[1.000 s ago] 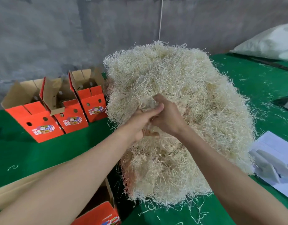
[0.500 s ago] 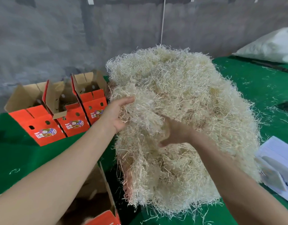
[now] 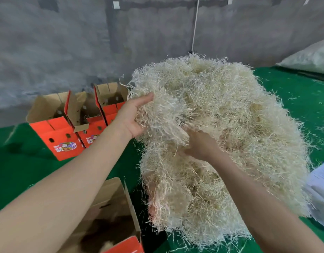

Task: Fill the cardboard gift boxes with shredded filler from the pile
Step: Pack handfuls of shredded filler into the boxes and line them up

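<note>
A tall pile of pale shredded filler (image 3: 230, 125) stands on the green table. A loose clump of filler (image 3: 165, 115) juts from the pile's left side. My left hand (image 3: 134, 117) grips that clump from the left, its thumb on top. My right hand (image 3: 199, 143) is dug into the filler under the clump, its fingers buried and curled in the shreds. An open orange cardboard box (image 3: 119, 225) sits at the near left, under my left forearm. Three more open orange boxes (image 3: 62, 136) stand in a row at the far left.
The green table (image 3: 20, 170) carries loose shreds around the pile. White papers (image 3: 320, 190) lie at the right edge. A white sack (image 3: 310, 59) rests at the back right. A grey wall runs close behind the pile.
Both hands met at the pile's front a second ago. My left hand has since swung left and up with a clump; my right hand has sunk in beneath it.
</note>
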`<state>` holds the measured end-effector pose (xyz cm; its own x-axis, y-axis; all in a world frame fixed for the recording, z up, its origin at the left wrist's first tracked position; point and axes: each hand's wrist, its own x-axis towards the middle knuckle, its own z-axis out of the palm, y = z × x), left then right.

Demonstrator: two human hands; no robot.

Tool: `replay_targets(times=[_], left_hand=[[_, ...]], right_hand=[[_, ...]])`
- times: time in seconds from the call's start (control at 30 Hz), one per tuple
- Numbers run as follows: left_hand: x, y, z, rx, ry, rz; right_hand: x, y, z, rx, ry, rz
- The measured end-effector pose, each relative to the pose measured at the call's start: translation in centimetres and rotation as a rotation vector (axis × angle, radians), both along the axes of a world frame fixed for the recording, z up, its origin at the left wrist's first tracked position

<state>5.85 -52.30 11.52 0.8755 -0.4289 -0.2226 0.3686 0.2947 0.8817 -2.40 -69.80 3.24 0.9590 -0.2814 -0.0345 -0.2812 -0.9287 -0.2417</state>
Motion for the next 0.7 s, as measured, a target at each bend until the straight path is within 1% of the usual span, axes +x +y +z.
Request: replay_targets(times=[0.07,0.1,0.13,0.17,0.23,0.3,0.37,0.4,0.47,0.57,0.6,0.67,0.7], left_hand=[[0.2,0.7,-0.5,0.137,-0.070,-0.012],[0.5,1.0,-1.1,0.219,-0.105,-0.002],[0.8,1.2,-1.7,0.300,-0.122,0.012],[1.1,1.3,-2.3,0.363,-0.121,0.029],[1.6,1.6,-3.3,0.427,-0.088,0.070],[1.9,1.6,-3.8,0.435,-0.074,0.131],[2.1,1.4,-4.2,0.405,-0.113,0.158],[2.0,1.4,-4.2,0.374,-0.159,0.148],[1.8,1.5,-3.9,0.254,-0.220,0.061],[1.2,2.1,-2.7,-0.006,-0.138,-0.271],[1.0,2.3,-2.4,-0.037,-0.123,-0.363],[0.2,1.4,-2.1,0.115,-0.171,-0.467],[-0.5,0.5,-2.3,0.209,-0.224,-0.455]], right_hand=[[0.3,-0.9,0.2,-0.055,-0.119,-0.029],[0.5,-1.4,0.8,-0.051,-0.200,-0.033],[0.6,-1.8,1.6,0.000,-0.277,-0.033],[0.6,-1.9,2.7,0.101,-0.335,-0.025],[0.5,-1.7,5.0,0.376,-0.401,0.019],[0.3,-1.1,7.1,0.617,-0.444,0.050],[0.5,-0.7,7.8,0.767,-0.424,0.034],[0.8,-0.5,7.9,0.794,-0.395,0.019],[1.3,-0.1,8.1,0.769,-0.357,0.001],[2.1,0.7,9.1,0.741,-0.364,-0.001],[2.2,1.3,9.7,0.712,-0.372,0.009],[2.7,2.6,10.8,0.694,-0.377,0.069],[3.0,3.5,11.3,0.699,-0.377,0.114]])
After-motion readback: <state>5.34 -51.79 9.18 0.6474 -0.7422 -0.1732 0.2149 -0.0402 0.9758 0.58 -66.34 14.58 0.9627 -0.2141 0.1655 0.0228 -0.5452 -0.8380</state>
